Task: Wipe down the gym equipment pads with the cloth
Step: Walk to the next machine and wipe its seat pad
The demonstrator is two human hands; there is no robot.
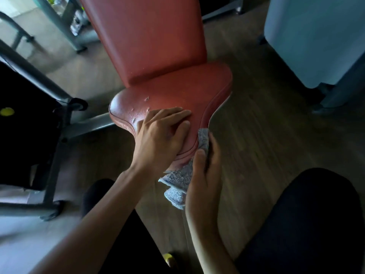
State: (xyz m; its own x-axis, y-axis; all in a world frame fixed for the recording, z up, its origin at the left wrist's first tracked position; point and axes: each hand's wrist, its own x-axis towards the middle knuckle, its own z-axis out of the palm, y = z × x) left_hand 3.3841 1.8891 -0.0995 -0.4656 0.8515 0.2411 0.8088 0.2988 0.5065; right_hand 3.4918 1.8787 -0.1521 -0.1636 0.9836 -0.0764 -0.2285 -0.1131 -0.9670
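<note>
Red back pad (pixel 150 36) set upright behind red seat pad (pixel 177 89). Seat pad located directly under left hand (pixel 160 135); its narrow near end flanked on right by right hand (pixel 205 175). Wood floor (pixel 256 135) exposed beyond right edge of seat pad, open room there. Grey metal frame (pixel 39 76) positioned close on left side. Left hand laid flat on seat pad top, fingers nearly straight, nothing held. Right hand wrapped round grey-blue cloth (pixel 179 178). Cloth pressed against near right edge of seat pad, loose corner hung below.
</note>
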